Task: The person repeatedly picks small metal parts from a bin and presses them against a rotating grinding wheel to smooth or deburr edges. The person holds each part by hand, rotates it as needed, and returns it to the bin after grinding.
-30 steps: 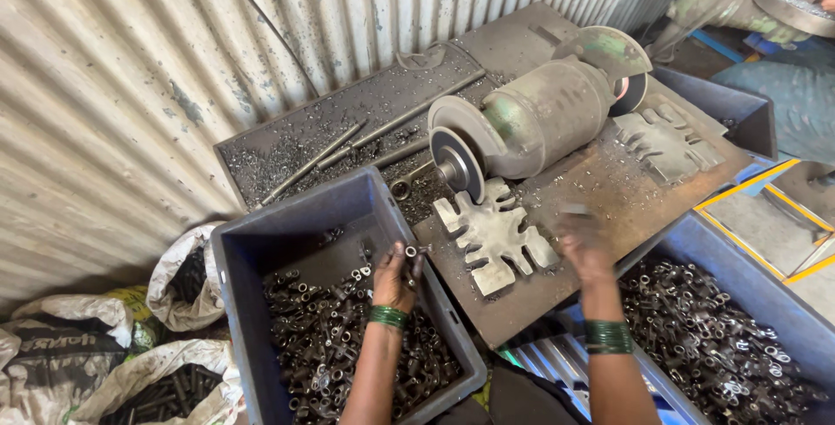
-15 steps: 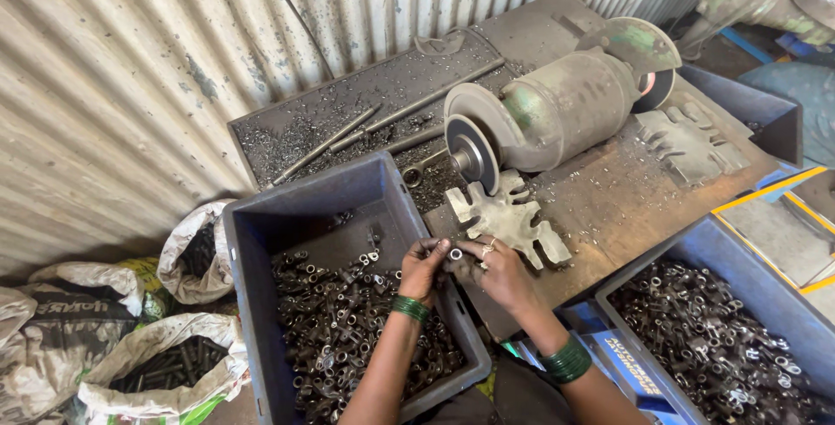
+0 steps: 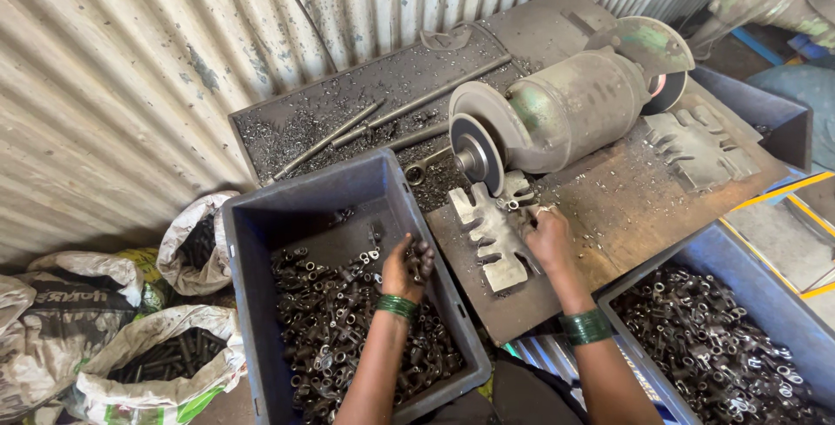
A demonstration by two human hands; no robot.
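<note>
My left hand (image 3: 404, 268) hovers over a dark blue-grey bin (image 3: 261, 242) and is closed around a few small dark metal parts (image 3: 424, 258) like those piled in the bin (image 3: 348, 329). My right hand (image 3: 545, 235) rests on the notched metal rest plate (image 3: 491, 238) in front of the grinding wheel (image 3: 477, 153) and pinches one small metal part (image 3: 525, 208) close to the wheel. The wheel belongs to a grey-green bench grinder (image 3: 574, 103). Both wrists wear green bangles.
A second blue bin (image 3: 696, 260) of similar metal parts sits at the lower right. Behind the grinder lies a dark tray with rods and shavings (image 3: 365, 103). White sacks of metal pieces (image 3: 156, 347) stand at the left against a corrugated metal wall (image 3: 130, 60).
My right hand has moved from meeting my left hand over the bin's edge up to the rest plate by the wheel. My left hand stayed over the bin with parts in it.
</note>
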